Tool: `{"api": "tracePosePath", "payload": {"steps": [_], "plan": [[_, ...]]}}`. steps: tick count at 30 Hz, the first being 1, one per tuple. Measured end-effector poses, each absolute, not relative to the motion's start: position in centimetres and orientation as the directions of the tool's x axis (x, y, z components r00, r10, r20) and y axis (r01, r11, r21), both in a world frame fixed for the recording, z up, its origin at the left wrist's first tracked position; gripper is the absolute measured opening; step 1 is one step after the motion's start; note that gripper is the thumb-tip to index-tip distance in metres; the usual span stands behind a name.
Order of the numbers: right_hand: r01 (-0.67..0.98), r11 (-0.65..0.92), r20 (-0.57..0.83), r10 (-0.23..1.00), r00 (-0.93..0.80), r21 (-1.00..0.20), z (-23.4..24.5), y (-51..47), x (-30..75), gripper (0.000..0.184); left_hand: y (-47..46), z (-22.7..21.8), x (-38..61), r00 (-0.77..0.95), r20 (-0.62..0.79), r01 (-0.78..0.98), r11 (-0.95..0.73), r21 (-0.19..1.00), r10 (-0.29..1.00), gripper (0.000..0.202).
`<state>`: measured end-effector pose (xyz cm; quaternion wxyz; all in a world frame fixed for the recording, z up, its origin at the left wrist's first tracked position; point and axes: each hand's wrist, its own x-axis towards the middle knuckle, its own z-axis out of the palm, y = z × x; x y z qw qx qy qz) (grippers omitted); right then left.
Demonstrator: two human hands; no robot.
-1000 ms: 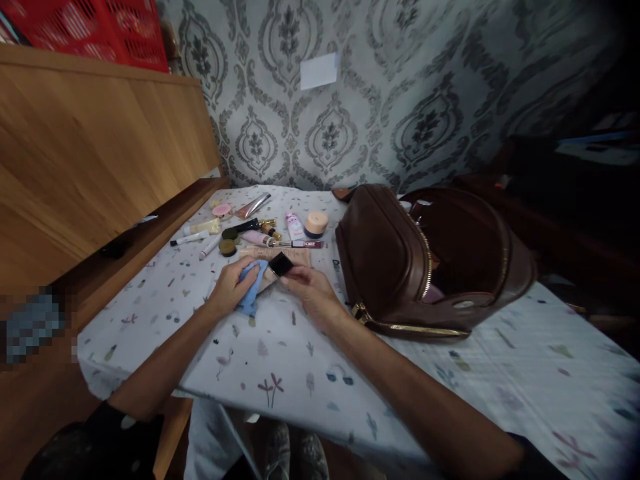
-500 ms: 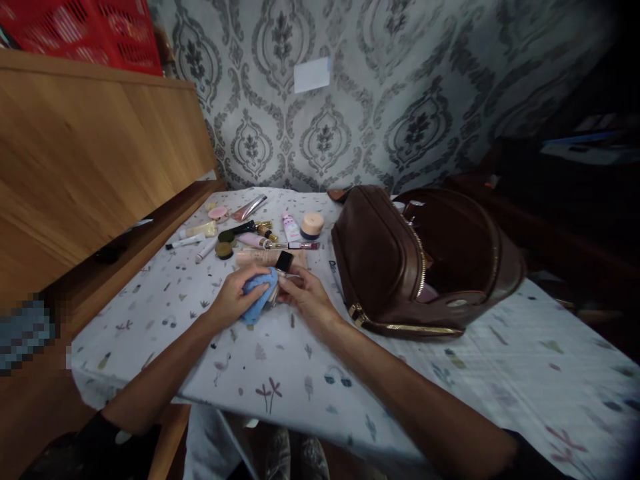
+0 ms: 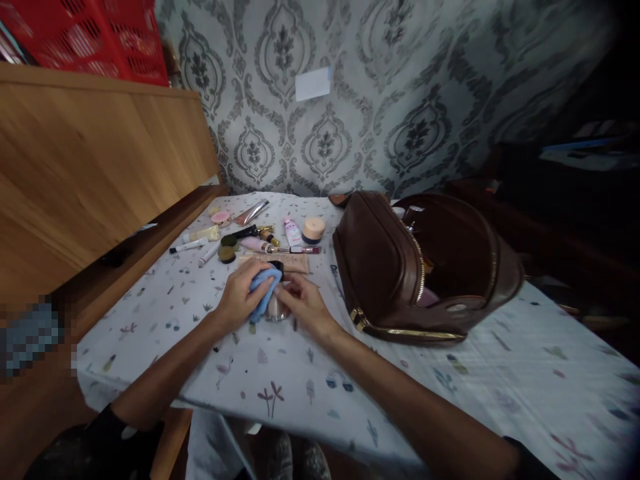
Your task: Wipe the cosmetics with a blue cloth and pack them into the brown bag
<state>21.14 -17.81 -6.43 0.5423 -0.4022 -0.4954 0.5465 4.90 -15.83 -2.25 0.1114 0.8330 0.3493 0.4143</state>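
My left hand (image 3: 245, 291) is closed around a blue cloth (image 3: 263, 298), which presses against the side of a small clear bottle (image 3: 277, 308) with a black cap (image 3: 277, 267). From the other side, the fingers of my right hand (image 3: 304, 301) grip the same bottle. It looks like a foundation bottle with beige contents, and it stands nearly upright low over the table. Just behind my hands lies a beige tube (image 3: 297, 264). Farther back are a lip gloss tube (image 3: 305, 250), a round jar with a peach lid (image 3: 313, 229) and a pink-and-white tube (image 3: 291, 232).
A brown leather bag (image 3: 370, 260) gapes open at the right, with items inside. Several more cosmetics, among them a pink compact (image 3: 221, 218), lie at the back left. A wooden cabinet (image 3: 100, 153) borders the left side, with a red basket (image 3: 95, 47) on top.
The bottle has turned from tilted, cap to the right, to nearly upright. The blue cloth has moved along with it. Both hands keep their hold, and the view has shifted slightly.
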Motion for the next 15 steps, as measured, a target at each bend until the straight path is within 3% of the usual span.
{"api": "tracePosePath", "payload": {"steps": [4, 7, 11, 15], "plan": [[-0.185, 0.074, 0.099, 0.986, -0.131, -0.980, -6.0, -18.3, 21.1, 0.042, -14.5, -0.9, 5.6, 0.325, 0.625, 0.544, -0.681, 0.491, 0.710, 0.017], [-0.361, -0.041, 0.024, 0.985, -0.172, -0.932, -5.3, -18.6, 21.1, 0.045, -13.7, -0.6, 6.2, 0.249, 0.576, 0.494, -0.614, 0.616, 0.779, 0.017], [-0.608, -0.144, -0.019, 0.978, -0.207, -0.781, -5.2, -18.3, 21.3, 0.039, -13.6, -1.7, 7.4, 0.169, 0.529, 0.381, -0.550, 0.743, 0.832, 0.020], [-0.677, -0.143, -0.055, 0.987, -0.149, -0.722, -5.8, -17.3, 21.9, 0.028, -14.4, -2.9, 8.1, 0.280, 0.535, 0.373, -0.603, 0.705, 0.798, 0.016]]}}
